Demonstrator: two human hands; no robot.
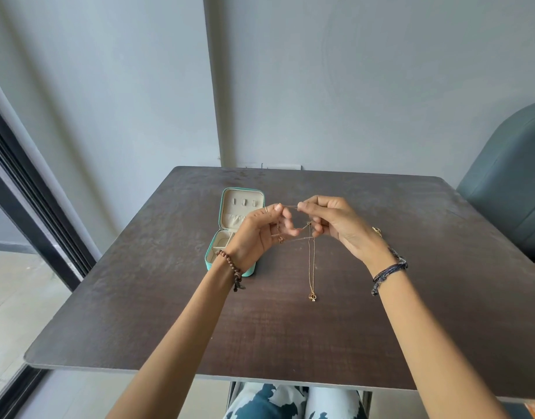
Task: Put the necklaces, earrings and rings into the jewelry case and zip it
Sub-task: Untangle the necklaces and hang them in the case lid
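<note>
The counter was dark wood-grain laminate, matt and faintly scuffed. The necklace was a thin gold-coloured metal chain with a shiny pendant. The jewelry case had a smooth teal leather-like shell and a soft beige velvety lining. A beaded bracelet looked like matt brown wood; the cord bracelets were dark woven thread.

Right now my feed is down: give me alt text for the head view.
Both hands, left and right, pinch a thin gold necklace above a dark table, its pendant hanging low toward the tabletop. A teal jewelry case lies open behind the left hand.
</note>
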